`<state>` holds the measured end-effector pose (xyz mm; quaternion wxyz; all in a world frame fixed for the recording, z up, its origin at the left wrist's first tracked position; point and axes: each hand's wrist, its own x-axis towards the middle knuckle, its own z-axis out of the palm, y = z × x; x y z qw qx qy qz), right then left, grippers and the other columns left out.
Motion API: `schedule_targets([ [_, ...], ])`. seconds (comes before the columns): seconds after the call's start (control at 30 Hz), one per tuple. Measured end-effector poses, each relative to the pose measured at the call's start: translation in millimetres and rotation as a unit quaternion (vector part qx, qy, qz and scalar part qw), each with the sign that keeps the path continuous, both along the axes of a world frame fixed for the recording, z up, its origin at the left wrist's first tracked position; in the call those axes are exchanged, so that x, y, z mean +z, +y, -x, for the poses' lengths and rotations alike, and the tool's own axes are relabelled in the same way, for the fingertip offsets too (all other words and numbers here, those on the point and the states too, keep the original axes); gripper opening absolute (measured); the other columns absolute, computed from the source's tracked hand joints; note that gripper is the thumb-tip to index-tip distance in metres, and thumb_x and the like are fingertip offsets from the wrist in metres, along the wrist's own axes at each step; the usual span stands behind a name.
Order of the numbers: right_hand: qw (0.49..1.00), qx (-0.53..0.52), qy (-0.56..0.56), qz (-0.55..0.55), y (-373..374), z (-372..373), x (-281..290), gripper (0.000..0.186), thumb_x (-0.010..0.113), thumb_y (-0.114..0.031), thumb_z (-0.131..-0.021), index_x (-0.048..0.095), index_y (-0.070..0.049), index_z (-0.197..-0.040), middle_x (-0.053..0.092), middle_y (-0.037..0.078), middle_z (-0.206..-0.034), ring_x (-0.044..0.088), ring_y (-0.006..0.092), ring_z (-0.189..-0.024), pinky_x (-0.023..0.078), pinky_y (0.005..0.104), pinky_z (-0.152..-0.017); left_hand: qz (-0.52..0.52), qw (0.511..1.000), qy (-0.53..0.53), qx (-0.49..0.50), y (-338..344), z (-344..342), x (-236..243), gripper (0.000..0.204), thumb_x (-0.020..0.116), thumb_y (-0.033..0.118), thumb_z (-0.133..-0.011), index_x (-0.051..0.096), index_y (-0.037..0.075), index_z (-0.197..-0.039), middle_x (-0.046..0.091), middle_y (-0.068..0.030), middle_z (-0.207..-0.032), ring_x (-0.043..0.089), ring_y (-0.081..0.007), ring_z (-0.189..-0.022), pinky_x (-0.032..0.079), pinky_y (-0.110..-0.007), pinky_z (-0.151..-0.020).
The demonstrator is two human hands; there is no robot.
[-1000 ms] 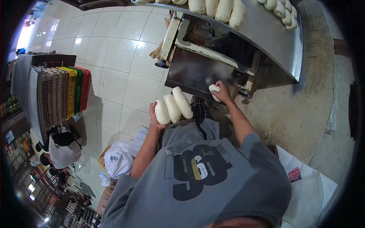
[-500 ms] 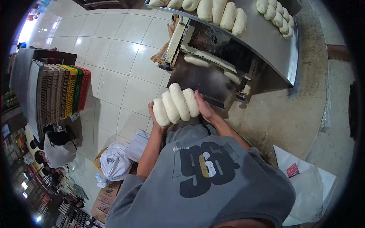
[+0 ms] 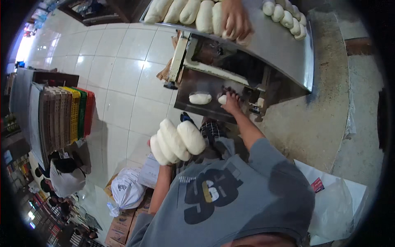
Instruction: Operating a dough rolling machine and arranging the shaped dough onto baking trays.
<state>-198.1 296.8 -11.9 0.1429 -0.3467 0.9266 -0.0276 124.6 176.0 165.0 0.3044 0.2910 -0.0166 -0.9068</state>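
My left hand [image 3: 148,143] supports a row of several smooth white dough rolls [image 3: 170,143] pressed side by side; most of that hand is hidden beneath them. Stretched forward, my right hand [image 3: 232,102] has its fingers around another dough roll [image 3: 222,99] on the dark lower tray [image 3: 212,110] of the machine. A second loose dough roll [image 3: 200,99] lies on that tray, left of my right hand. On the metal table above, another person's hand [image 3: 238,24] rests over the near end of a row of dough rolls [image 3: 190,12].
A braided-looking dough group [image 3: 286,18] sits at the table's [image 3: 284,45] right. Stacked coloured crates [image 3: 76,111] stand at left, with a person [image 3: 68,177] beyond. A white sack [image 3: 127,187] and cardboard boxes [image 3: 119,228] are by my left arm; plastic sheeting [image 3: 335,206] lies at right.
My right hand has left the held dough rolls and reached forward to the lower tray. My left hand now supports the rolls alone, slightly lower and left. Another person's hand has appeared above the table.
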Motion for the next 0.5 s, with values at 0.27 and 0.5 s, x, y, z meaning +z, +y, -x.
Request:
schedule_targets([
  [0.27, 0.691, -0.301, -0.556, 0.350, 26, -45, 78, 0.045, 0.073, -0.009, -0.070, 0.058, -0.009, -0.112, 0.059, 0.006, -0.105, 0.056, 0.0178, -0.099, 0.046, 0.0342, -0.085, 0.094, 0.990, -0.015, -0.106, -9, 39, 0, 0.050, 0.038, 0.053, -0.089, 0.057, 0.009, -0.104, 0.060, -0.0094, -0.110, 0.055, -0.0246, -0.102, 0.038, -0.039, -0.095],
  [0.5, 0.519, -0.224, -0.582, 0.584, 38, -40, 284, 0.066, 0.081, -0.015, -0.068, 0.051, -0.009, -0.126, 0.056, 0.003, -0.114, 0.054, 0.0169, -0.102, 0.044, 0.0324, -0.092, 0.153, 0.970, 0.077, -0.171, -34, 150, 8, 0.045, 0.036, 0.045, -0.092, 0.055, 0.010, -0.114, 0.059, -0.0114, -0.113, 0.052, -0.0247, -0.110, 0.038, -0.039, -0.097],
])
